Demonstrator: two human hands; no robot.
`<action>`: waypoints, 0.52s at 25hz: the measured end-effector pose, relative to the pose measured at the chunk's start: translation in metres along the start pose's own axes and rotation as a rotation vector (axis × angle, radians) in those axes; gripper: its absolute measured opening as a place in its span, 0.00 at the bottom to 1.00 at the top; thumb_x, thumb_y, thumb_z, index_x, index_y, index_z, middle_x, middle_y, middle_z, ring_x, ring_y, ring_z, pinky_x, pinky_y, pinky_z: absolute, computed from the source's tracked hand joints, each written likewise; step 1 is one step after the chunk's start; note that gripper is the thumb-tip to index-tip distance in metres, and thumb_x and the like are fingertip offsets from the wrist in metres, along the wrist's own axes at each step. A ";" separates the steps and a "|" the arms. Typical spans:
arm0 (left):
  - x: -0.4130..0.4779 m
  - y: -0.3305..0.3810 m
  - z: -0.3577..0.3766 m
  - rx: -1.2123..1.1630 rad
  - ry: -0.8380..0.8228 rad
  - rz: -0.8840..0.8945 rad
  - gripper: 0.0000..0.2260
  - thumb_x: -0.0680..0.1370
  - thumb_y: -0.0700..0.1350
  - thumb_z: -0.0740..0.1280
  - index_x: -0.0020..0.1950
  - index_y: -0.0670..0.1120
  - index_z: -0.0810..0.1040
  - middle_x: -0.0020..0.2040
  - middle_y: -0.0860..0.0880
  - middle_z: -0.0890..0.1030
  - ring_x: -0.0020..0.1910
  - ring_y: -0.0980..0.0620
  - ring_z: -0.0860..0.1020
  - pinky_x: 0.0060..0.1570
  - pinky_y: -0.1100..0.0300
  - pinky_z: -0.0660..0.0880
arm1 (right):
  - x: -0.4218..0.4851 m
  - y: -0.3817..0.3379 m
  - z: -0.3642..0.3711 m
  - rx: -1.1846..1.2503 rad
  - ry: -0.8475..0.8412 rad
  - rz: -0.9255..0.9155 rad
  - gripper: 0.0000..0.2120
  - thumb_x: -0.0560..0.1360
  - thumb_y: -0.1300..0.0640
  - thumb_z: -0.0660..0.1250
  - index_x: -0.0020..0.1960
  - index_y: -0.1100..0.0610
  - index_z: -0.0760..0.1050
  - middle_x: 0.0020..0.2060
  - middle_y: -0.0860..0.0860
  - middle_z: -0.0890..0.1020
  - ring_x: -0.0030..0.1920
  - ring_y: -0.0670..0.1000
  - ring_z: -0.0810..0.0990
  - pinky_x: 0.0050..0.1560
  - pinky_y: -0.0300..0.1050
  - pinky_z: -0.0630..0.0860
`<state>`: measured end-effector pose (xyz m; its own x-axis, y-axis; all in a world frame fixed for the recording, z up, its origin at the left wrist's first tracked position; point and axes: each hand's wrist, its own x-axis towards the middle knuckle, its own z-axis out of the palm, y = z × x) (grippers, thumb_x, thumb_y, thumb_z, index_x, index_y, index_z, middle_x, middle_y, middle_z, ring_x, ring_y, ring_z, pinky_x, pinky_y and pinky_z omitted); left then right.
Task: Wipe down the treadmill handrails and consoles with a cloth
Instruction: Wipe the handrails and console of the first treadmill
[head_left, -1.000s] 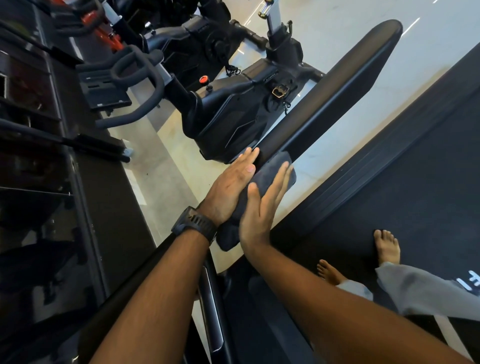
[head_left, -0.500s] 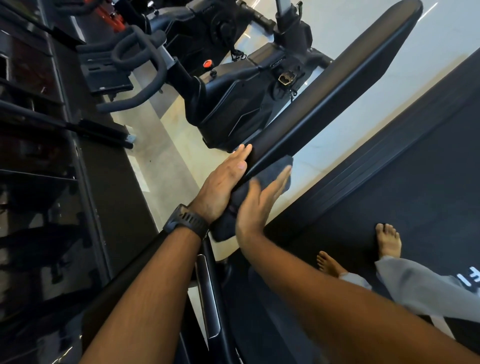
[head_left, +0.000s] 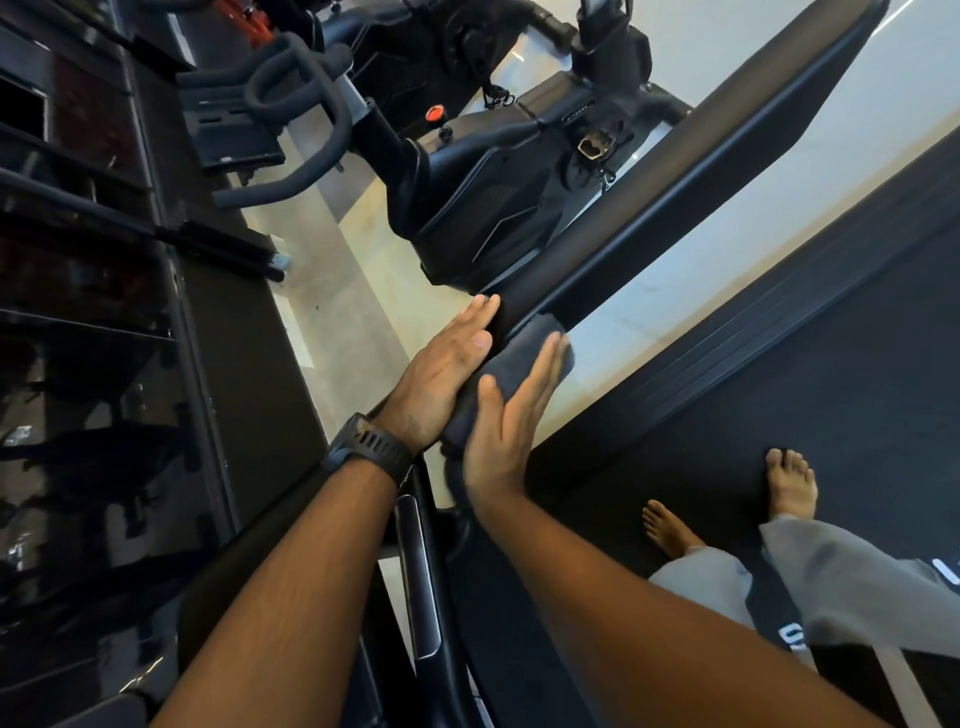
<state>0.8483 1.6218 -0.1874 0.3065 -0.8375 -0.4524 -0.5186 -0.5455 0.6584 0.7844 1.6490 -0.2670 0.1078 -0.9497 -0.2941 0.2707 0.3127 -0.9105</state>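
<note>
Dark grey cloth (head_left: 513, 359), soft and folded, draped over the near end of the black padded treadmill handrail (head_left: 701, 171). Left hand (head_left: 444, 376) and right hand (head_left: 511, 434), fingers straight and unclenched, press flat against either side.

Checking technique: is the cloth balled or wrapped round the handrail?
Wrapped: the cloth drapes over the handrail, pressed between left hand and right hand.
</note>
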 end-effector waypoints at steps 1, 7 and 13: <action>-0.001 0.001 -0.001 0.033 -0.007 -0.006 0.28 0.78 0.63 0.53 0.77 0.56 0.59 0.79 0.55 0.58 0.77 0.62 0.54 0.78 0.50 0.51 | 0.015 0.008 0.006 -0.006 0.069 0.104 0.33 0.78 0.47 0.57 0.78 0.35 0.45 0.82 0.43 0.50 0.81 0.45 0.49 0.80 0.56 0.52; -0.008 -0.001 -0.006 0.083 -0.019 -0.025 0.32 0.77 0.64 0.51 0.79 0.52 0.58 0.80 0.55 0.57 0.78 0.62 0.53 0.79 0.52 0.50 | -0.021 -0.017 0.015 0.053 -0.003 0.127 0.35 0.78 0.44 0.57 0.78 0.34 0.42 0.81 0.42 0.46 0.80 0.40 0.46 0.80 0.50 0.51; -0.014 -0.013 -0.011 0.060 -0.011 -0.016 0.29 0.80 0.61 0.52 0.79 0.51 0.59 0.79 0.56 0.57 0.77 0.64 0.54 0.79 0.55 0.50 | -0.017 -0.016 0.022 0.081 0.038 0.318 0.35 0.80 0.50 0.57 0.81 0.42 0.43 0.81 0.42 0.48 0.80 0.41 0.49 0.78 0.42 0.53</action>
<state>0.8597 1.6401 -0.1829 0.3062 -0.8283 -0.4693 -0.5612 -0.5553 0.6138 0.7995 1.6608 -0.2414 0.1634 -0.8036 -0.5723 0.3049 0.5928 -0.7454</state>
